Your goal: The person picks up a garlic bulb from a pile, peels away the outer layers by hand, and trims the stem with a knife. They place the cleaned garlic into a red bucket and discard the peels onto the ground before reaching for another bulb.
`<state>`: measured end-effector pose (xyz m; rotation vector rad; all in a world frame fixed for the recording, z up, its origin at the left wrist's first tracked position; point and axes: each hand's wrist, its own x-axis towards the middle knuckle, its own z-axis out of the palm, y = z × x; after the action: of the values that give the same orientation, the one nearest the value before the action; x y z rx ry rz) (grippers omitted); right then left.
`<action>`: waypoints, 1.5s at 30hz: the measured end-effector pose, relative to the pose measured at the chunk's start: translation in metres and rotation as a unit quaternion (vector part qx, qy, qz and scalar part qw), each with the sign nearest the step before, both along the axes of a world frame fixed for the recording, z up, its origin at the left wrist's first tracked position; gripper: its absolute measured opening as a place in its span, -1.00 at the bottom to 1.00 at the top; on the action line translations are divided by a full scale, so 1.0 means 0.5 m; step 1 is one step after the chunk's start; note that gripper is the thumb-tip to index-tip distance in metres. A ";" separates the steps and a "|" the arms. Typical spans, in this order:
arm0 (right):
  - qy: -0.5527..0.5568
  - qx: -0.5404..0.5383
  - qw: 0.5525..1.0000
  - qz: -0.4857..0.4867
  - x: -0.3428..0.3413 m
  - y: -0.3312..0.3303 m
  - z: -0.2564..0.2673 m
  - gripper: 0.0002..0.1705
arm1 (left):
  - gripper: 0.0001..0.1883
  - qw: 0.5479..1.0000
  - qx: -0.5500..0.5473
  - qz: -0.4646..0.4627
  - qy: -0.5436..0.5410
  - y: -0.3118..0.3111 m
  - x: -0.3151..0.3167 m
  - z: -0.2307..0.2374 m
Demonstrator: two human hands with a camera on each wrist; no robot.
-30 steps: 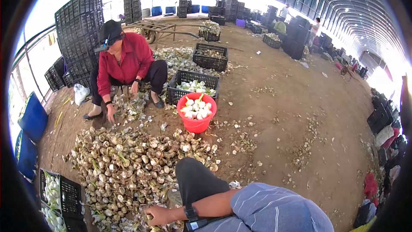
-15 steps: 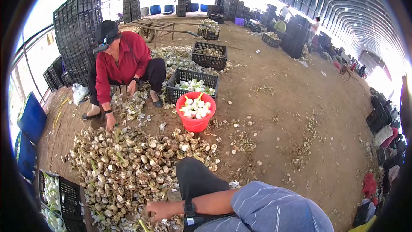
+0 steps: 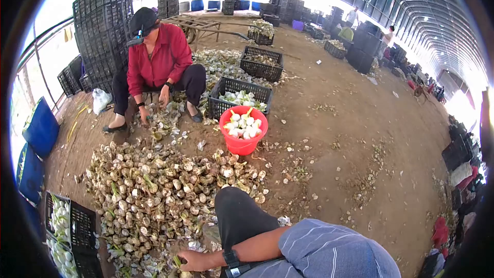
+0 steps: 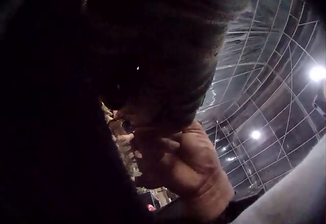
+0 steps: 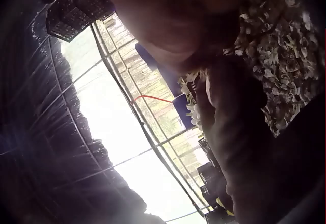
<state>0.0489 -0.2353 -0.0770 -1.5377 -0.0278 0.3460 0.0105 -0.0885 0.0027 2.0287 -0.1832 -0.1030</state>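
By the garlic heap [image 3: 154, 195], the right hand [image 3: 194, 261] is pinching a green stalk [image 3: 178, 261], seemingly trimming and needing steady support next; the left hand's [image 4: 163, 71] hold I cannot tell.

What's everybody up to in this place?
Two people are working at a big heap of brownish, garlic-like bulbs on the dirt floor. The camera wearer's right hand pinches a green stem at the heap's near edge. Across from it, a person in a red shirt and dark cap sits low, both hands down by loose, papery scraps. Cleaner white bulbs fill a red plastic bucket and lie in a black plastic crate behind it.
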 end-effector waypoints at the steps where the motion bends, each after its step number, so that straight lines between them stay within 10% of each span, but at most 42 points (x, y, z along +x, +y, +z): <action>1: 0.007 0.009 1.000 -0.009 -0.003 0.005 -0.004 -0.50 | -0.39 0.999 0.012 0.003 -0.035 0.004 0.000 -0.016; 7: 0.044 -0.059 0.996 0.059 0.011 -0.006 0.032 -0.59 | -0.39 0.992 0.101 -0.011 -0.075 0.017 0.006 -0.037; 19: 0.026 0.002 0.988 0.152 0.029 -0.026 0.058 -0.38 | -0.44 0.976 -0.150 0.031 0.155 0.050 0.024 -0.102; 28: 0.036 -0.047 0.990 0.127 0.033 -0.018 0.067 -0.24 | -0.56 0.993 -0.091 0.023 0.071 0.025 0.019 -0.037; 39: 0.051 0.087 0.975 0.197 0.051 -0.023 0.037 -0.17 | -0.49 0.919 -0.289 0.063 0.259 0.060 0.024 -0.090; 45: -0.056 -0.065 0.982 0.168 0.052 -0.010 0.034 -0.11 | -0.43 0.894 -0.336 0.063 0.289 0.072 0.018 -0.101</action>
<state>0.0748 -0.2402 -0.0597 -1.6814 -0.3628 0.5361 0.0198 -0.0523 -0.0478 1.2414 0.2631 -0.4863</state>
